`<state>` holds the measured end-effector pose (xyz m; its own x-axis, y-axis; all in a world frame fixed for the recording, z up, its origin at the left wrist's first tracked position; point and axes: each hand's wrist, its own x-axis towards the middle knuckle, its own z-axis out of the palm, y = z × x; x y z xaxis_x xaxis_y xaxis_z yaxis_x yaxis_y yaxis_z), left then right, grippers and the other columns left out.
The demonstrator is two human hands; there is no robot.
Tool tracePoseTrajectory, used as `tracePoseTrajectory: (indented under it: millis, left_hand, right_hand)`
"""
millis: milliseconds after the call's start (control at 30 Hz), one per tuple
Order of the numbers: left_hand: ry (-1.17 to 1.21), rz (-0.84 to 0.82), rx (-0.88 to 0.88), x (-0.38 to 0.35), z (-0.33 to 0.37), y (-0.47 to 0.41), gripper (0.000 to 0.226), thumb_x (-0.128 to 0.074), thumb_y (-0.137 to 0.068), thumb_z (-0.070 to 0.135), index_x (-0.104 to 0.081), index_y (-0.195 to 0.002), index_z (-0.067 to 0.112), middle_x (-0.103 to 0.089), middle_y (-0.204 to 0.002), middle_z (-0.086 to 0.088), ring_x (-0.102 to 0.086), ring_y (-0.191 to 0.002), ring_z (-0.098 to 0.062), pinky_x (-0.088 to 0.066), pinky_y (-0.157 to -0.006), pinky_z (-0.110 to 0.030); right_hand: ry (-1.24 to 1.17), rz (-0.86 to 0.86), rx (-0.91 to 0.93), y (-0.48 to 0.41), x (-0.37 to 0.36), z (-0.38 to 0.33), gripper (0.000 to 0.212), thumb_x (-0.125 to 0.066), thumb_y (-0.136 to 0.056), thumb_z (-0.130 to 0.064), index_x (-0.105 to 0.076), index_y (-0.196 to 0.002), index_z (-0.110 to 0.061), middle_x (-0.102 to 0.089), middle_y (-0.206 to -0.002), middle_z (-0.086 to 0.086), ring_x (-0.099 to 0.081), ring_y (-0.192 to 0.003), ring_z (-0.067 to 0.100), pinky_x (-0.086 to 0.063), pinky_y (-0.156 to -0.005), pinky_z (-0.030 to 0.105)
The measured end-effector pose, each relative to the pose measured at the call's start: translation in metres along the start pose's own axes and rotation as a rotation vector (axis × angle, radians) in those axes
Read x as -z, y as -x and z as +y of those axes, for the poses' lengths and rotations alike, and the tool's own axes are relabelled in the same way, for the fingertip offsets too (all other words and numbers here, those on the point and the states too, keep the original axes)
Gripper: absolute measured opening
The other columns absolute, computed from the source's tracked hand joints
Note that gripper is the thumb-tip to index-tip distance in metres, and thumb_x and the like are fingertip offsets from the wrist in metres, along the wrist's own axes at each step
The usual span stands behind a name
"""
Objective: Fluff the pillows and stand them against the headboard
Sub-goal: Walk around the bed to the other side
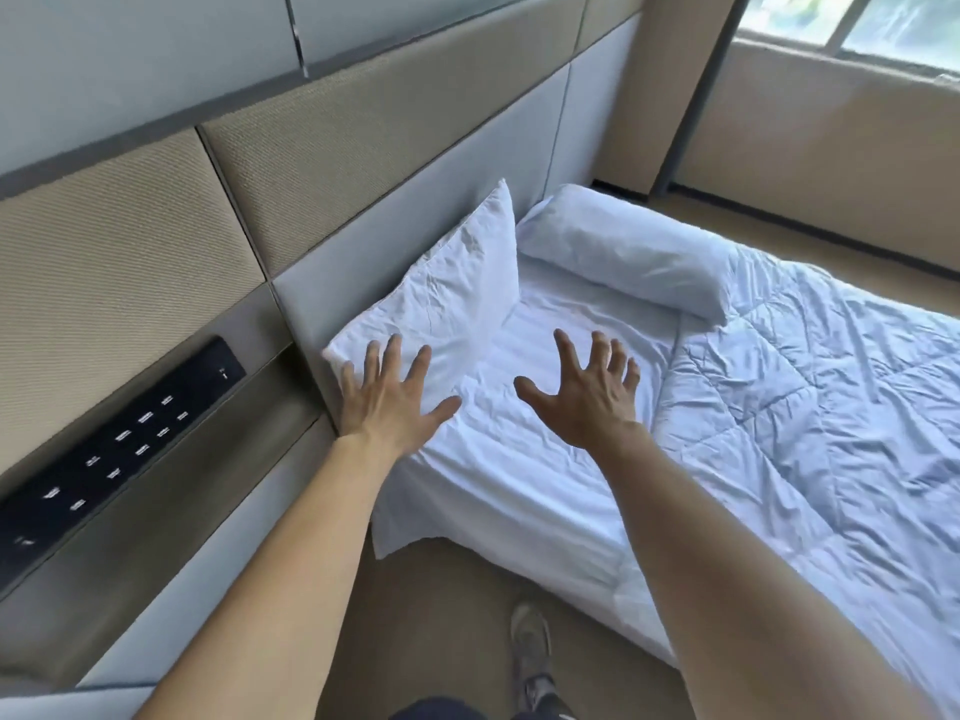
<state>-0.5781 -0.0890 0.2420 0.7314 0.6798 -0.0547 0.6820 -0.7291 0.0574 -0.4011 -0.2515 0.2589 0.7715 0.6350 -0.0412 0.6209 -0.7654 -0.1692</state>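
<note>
A white pillow (447, 288) stands on edge, leaning against the grey padded headboard (363, 246) at the near side of the bed. My left hand (387, 392) lies with spread, straight fingers over the pillow's near lower corner. My right hand (587, 392) hovers with fingers spread above the striped white sheet (519, 459), apart from the pillow and holding nothing. A second white pillow (623, 252) lies flat on the mattress farther along, its far end close to the headboard.
A rumpled pale blue quilt (810, 407) covers the bed to the right. A black switch panel (119, 449) is set in the wall on the left. My shoe (530, 652) stands on the tan floor beside the bed. A window (857, 23) is at the far right.
</note>
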Motion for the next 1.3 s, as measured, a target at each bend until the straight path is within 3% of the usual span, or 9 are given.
tracePoseTrajectory:
  millis: [433,633,833,967,1300]
  left_hand:
    - [-0.047,-0.169,-0.313,-0.045,0.115,0.127,0.087,-0.020,-0.084,0.082,-0.005,-0.155,0.034,0.002,-0.163,-0.006,0.004,-0.150,-0.030,-0.006,-0.116,-0.057]
    - [-0.075,-0.222,-0.491,-0.080,0.221,0.196,0.086,-0.019,-0.083,0.083,-0.006,-0.154,0.035,-0.002,-0.163,-0.005,0.002,-0.150,-0.030,-0.009,-0.117,-0.057]
    - [-0.118,-0.305,-0.632,-0.125,0.347,0.279,0.088,-0.016,-0.082,0.084,-0.006,-0.154,0.035,-0.003,-0.163,-0.006,0.002,-0.150,-0.030,-0.008,-0.118,-0.058]
    - [-0.162,-0.335,-0.747,-0.147,0.424,0.327,0.090,-0.014,-0.081,0.085,-0.005,-0.155,0.035,-0.003,-0.164,-0.007,0.001,-0.151,-0.031,-0.009,-0.117,-0.059]
    - [-0.207,-0.382,-1.131,-0.172,0.604,0.413,0.087,-0.017,-0.083,0.084,-0.010,-0.155,0.036,-0.007,-0.165,-0.006,-0.002,-0.151,-0.029,-0.011,-0.118,-0.057]
  right_hand:
    - [-0.060,-0.111,-0.299,0.192,-0.029,0.119,0.093,-0.033,-0.079,-0.083,-0.008,-0.155,-0.037,-0.004,-0.163,0.017,0.001,-0.150,0.037,-0.002,-0.119,0.055]
    - [-0.105,-0.146,-0.456,0.281,-0.041,0.218,0.095,-0.035,-0.077,-0.085,-0.009,-0.155,-0.037,-0.004,-0.162,0.015,0.001,-0.149,0.036,-0.003,-0.118,0.057]
    - [-0.104,-0.128,-0.601,0.385,-0.050,0.340,0.092,-0.026,-0.075,-0.087,-0.010,-0.152,-0.039,-0.008,-0.159,0.017,0.004,-0.147,0.037,0.008,-0.117,0.060]
    - [-0.146,-0.159,-0.722,0.455,-0.055,0.404,0.093,-0.025,-0.078,-0.085,-0.007,-0.155,-0.037,0.000,-0.162,0.017,0.012,-0.149,0.037,0.015,-0.116,0.059]
    - [-0.251,-0.139,-1.128,0.572,-0.065,0.518,0.092,-0.023,-0.081,-0.082,-0.011,-0.157,-0.031,-0.008,-0.163,0.020,0.003,-0.151,0.035,0.010,-0.118,0.060]
